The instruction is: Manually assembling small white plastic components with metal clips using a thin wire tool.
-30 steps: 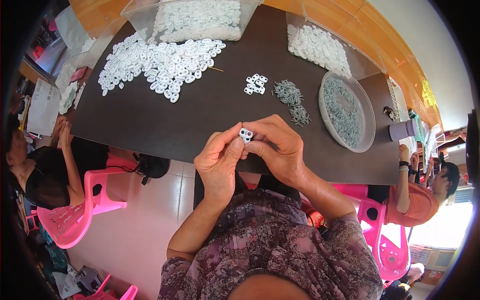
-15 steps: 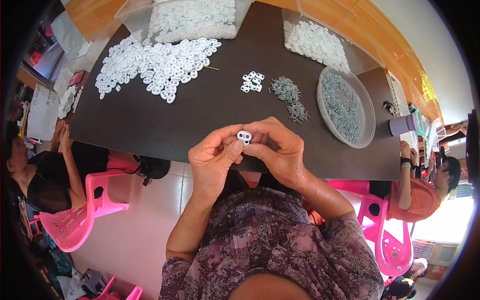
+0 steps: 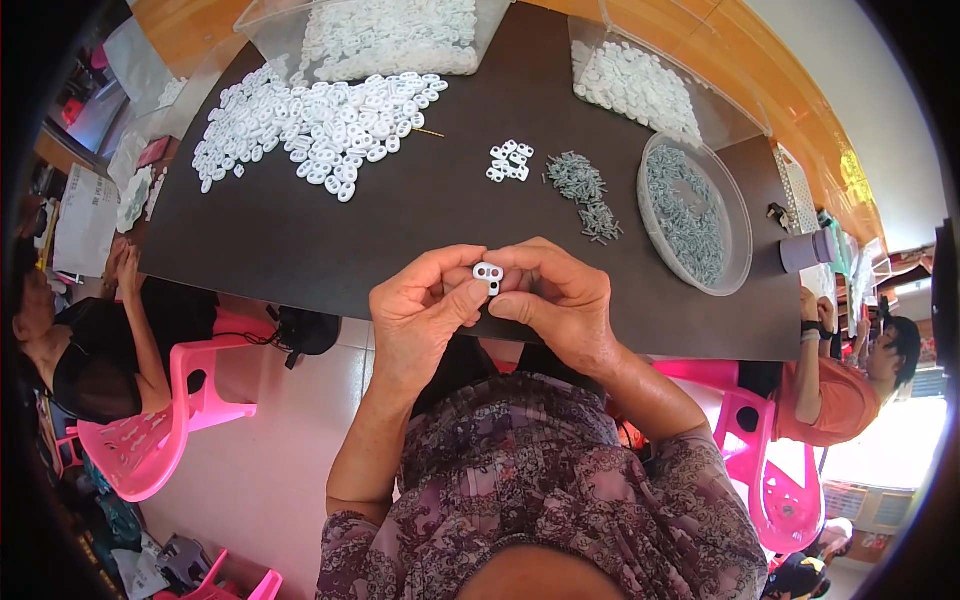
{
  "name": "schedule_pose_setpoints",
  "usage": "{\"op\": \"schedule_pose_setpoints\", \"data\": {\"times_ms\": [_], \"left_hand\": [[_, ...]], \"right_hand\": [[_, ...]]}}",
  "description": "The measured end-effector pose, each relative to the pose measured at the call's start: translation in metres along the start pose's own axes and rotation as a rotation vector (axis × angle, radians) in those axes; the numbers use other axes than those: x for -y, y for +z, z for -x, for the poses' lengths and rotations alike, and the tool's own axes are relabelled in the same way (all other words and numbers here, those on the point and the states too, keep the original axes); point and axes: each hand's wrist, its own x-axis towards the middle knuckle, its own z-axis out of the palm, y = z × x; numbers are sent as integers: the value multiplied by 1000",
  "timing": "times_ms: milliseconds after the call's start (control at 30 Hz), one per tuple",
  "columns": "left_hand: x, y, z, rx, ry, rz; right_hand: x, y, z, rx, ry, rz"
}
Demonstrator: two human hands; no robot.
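A small white two-hole plastic piece, which looks like a cord lock (image 3: 488, 272), is held up just over the table's near edge. My left hand (image 3: 415, 315) pinches it between thumb and fingers. From the other side my right hand (image 3: 560, 300) closes on it, with its thumb tip slightly below the piece and its curled fingers behind. Another white part with a dark hole shows under the oval face; my fingertips hide how the two join. Beyond my hands lie a small group of white two-hole parts (image 3: 509, 161) and a pile of thin grey metal pieces, seemingly springs (image 3: 577, 180).
On the dark table (image 3: 290, 235) spreads a heap of white oval pieces (image 3: 345, 120) at the left. Clear bins (image 3: 490, 40) of white parts stand behind. A round tub (image 3: 738, 245) holds more grey pieces, beside a purple-grey cup (image 3: 806, 250). People sit on both sides.
My right thumb has slipped a little down and off the piece's face. Both hands stay at nearly the same place, and the view has shifted slightly.
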Motion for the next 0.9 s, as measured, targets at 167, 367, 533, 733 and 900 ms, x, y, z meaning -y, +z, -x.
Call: {"op": "schedule_pose_setpoints", "data": {"times_ms": [167,367,533,733,900], "left_hand": [[7,2,1,-27,104,-21],[14,10,7,-88,167,47],[16,16,10,-141,204,40],[22,21,11,-184,291,-9],[23,26,13,-217,342,-6]], "right_hand": [[-1,3,1,-29,-78,39],[4,11,2,-62,-85,-35],[-1,12,4,-90,-135,29],[0,14,5,-125,-198,72],[4,15,4,-117,-279,147]]}}
